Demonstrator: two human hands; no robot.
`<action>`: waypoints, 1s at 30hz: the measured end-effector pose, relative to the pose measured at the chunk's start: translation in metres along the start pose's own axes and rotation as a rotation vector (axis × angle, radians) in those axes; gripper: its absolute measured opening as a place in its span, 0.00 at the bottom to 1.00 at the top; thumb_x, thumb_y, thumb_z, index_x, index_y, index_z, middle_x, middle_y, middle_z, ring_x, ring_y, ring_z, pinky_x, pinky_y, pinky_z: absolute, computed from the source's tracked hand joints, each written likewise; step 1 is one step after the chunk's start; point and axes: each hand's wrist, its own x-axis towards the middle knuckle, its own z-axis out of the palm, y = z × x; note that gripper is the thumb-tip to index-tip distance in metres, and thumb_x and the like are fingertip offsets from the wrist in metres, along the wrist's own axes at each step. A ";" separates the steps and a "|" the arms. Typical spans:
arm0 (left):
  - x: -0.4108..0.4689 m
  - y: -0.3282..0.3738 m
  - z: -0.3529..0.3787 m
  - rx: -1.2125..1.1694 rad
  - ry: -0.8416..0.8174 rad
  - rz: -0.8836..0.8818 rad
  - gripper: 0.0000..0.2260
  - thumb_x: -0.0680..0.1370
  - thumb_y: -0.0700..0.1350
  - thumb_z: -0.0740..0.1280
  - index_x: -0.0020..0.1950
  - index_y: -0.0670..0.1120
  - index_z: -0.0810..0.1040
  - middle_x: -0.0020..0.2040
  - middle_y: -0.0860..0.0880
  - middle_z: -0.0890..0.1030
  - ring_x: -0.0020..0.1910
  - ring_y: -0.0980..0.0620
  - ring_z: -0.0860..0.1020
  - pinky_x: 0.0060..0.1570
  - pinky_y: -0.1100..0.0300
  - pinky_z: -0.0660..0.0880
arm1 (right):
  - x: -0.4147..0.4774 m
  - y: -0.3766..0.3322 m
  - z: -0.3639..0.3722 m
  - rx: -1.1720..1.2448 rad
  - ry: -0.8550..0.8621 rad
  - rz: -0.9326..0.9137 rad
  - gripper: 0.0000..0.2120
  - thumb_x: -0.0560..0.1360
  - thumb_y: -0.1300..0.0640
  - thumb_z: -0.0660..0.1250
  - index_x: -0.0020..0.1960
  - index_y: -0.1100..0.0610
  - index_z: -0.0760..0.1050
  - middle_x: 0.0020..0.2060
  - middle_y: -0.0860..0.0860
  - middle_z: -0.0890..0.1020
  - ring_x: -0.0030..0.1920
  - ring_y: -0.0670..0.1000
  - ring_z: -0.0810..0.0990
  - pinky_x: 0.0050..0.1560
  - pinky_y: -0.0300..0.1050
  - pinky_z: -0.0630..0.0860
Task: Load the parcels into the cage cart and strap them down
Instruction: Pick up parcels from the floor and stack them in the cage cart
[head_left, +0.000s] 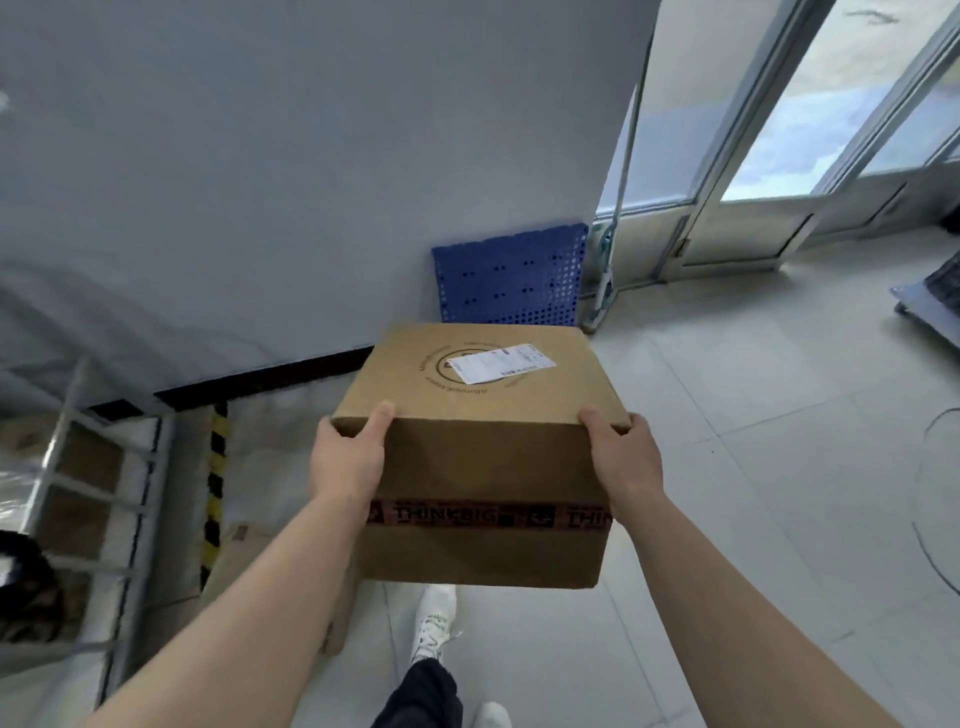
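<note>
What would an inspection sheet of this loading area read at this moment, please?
Surface: pale tiled floor.
Job's things: brown cardboard box with a white label and red printed tape, carried off the floor; white metal cage frame at left, blurred, likely the cart.
Clutter: blue perforated plastic panel leaning on the wall; second cardboard piece low beside the frame.
Hands: left hand and right hand grip the box's near upper corners, thumbs on top.
Cables: thin dark cable curving across the floor at right.
Surroundings: grey wall, glass doors, yellow-black striped post.
</note>
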 end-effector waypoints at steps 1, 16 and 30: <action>-0.007 0.000 -0.016 -0.022 0.028 0.004 0.23 0.73 0.61 0.70 0.58 0.49 0.69 0.55 0.47 0.76 0.54 0.44 0.75 0.58 0.47 0.74 | -0.010 -0.007 0.005 -0.007 -0.020 -0.036 0.29 0.71 0.37 0.63 0.66 0.52 0.66 0.57 0.53 0.74 0.53 0.55 0.75 0.56 0.58 0.76; -0.063 -0.011 -0.274 -0.336 0.487 0.125 0.22 0.71 0.63 0.68 0.54 0.48 0.72 0.49 0.48 0.78 0.49 0.45 0.77 0.55 0.44 0.76 | -0.202 -0.122 0.129 0.048 -0.320 -0.531 0.16 0.74 0.41 0.64 0.55 0.49 0.69 0.44 0.42 0.75 0.49 0.50 0.76 0.58 0.57 0.74; -0.076 -0.043 -0.571 -0.409 0.753 0.236 0.27 0.73 0.63 0.67 0.64 0.47 0.67 0.58 0.46 0.74 0.58 0.44 0.73 0.60 0.46 0.71 | -0.442 -0.177 0.317 0.212 -0.560 -0.720 0.16 0.76 0.44 0.65 0.55 0.55 0.73 0.45 0.47 0.78 0.43 0.46 0.76 0.42 0.43 0.71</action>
